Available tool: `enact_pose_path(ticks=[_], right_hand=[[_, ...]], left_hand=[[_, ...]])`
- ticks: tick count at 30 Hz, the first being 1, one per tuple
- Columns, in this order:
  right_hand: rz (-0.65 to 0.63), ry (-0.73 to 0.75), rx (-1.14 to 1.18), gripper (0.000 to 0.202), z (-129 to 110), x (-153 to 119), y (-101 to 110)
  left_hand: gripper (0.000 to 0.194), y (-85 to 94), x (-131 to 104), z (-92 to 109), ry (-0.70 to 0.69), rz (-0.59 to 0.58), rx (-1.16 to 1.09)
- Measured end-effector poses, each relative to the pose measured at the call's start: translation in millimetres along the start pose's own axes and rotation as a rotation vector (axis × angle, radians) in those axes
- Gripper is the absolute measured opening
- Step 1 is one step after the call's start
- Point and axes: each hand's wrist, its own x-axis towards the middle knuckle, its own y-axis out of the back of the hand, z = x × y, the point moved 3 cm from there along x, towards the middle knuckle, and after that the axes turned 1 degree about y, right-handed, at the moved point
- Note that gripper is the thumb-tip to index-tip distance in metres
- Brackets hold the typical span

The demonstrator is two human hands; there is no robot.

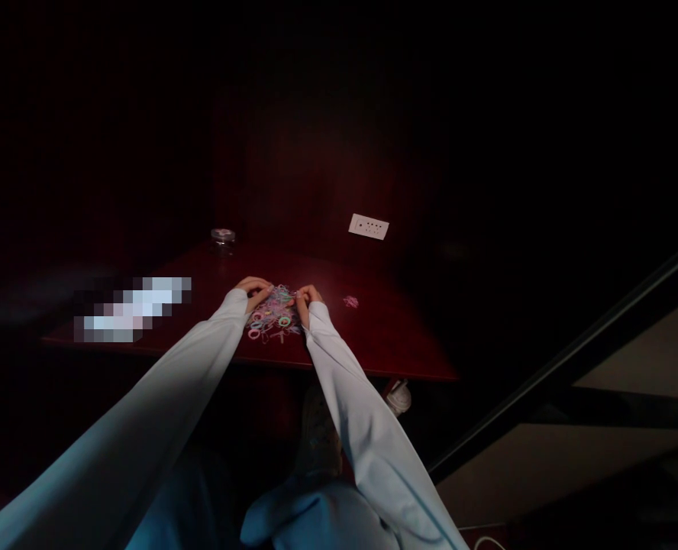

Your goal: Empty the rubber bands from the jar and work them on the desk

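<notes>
A loose pile of small coloured hair ties and bands (273,315), pink, lilac, green and white, lies near the front edge of the dark red table. At the pile's left and upper side is my left hand (255,289), its fingers bent and touching the bands. My right hand (308,298) is at the pile's right side, thumb and fingers pinched together over its edge; whatever is between them is too small to name. To the right of that hand sits a separate small clump of pink bands (350,302).
A clear round jar (223,241) stands at the table's back left. A pixelated bright patch covers something at the left. A white socket plate (369,226) is on the wall behind the red table (396,344). Below the table's front edge a white shoe (399,397) shows.
</notes>
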Motion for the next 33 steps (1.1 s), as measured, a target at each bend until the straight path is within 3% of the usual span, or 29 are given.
enact_pose_path(ticks=[3, 7, 17, 27, 33], right_hand=[[0.018, 0.012, 0.0, 0.017, 5, 3, 0], [0.11, -0.092, -0.01, 0.016, 11, 8, 3], [0.196, -0.225, -0.083, 0.017, 14, 11, 20], [0.069, -0.158, -0.004, 0.01, 1, 5, 17], [0.038, -0.123, 0.012, 0.012, 8, 6, 9]], left_hand=[[0.038, -2.1, -1, 6, 0.002, -0.007, 0.011], [0.034, -2.2, 0, 7, 0.023, -0.006, -0.024], [0.036, -3.0, -1, 5, 0.02, 0.023, -0.128], [0.03, -4.3, -1, 9, 0.03, 0.014, -0.104], [0.025, -0.7, -2, 10, 0.008, -0.026, 0.03]])
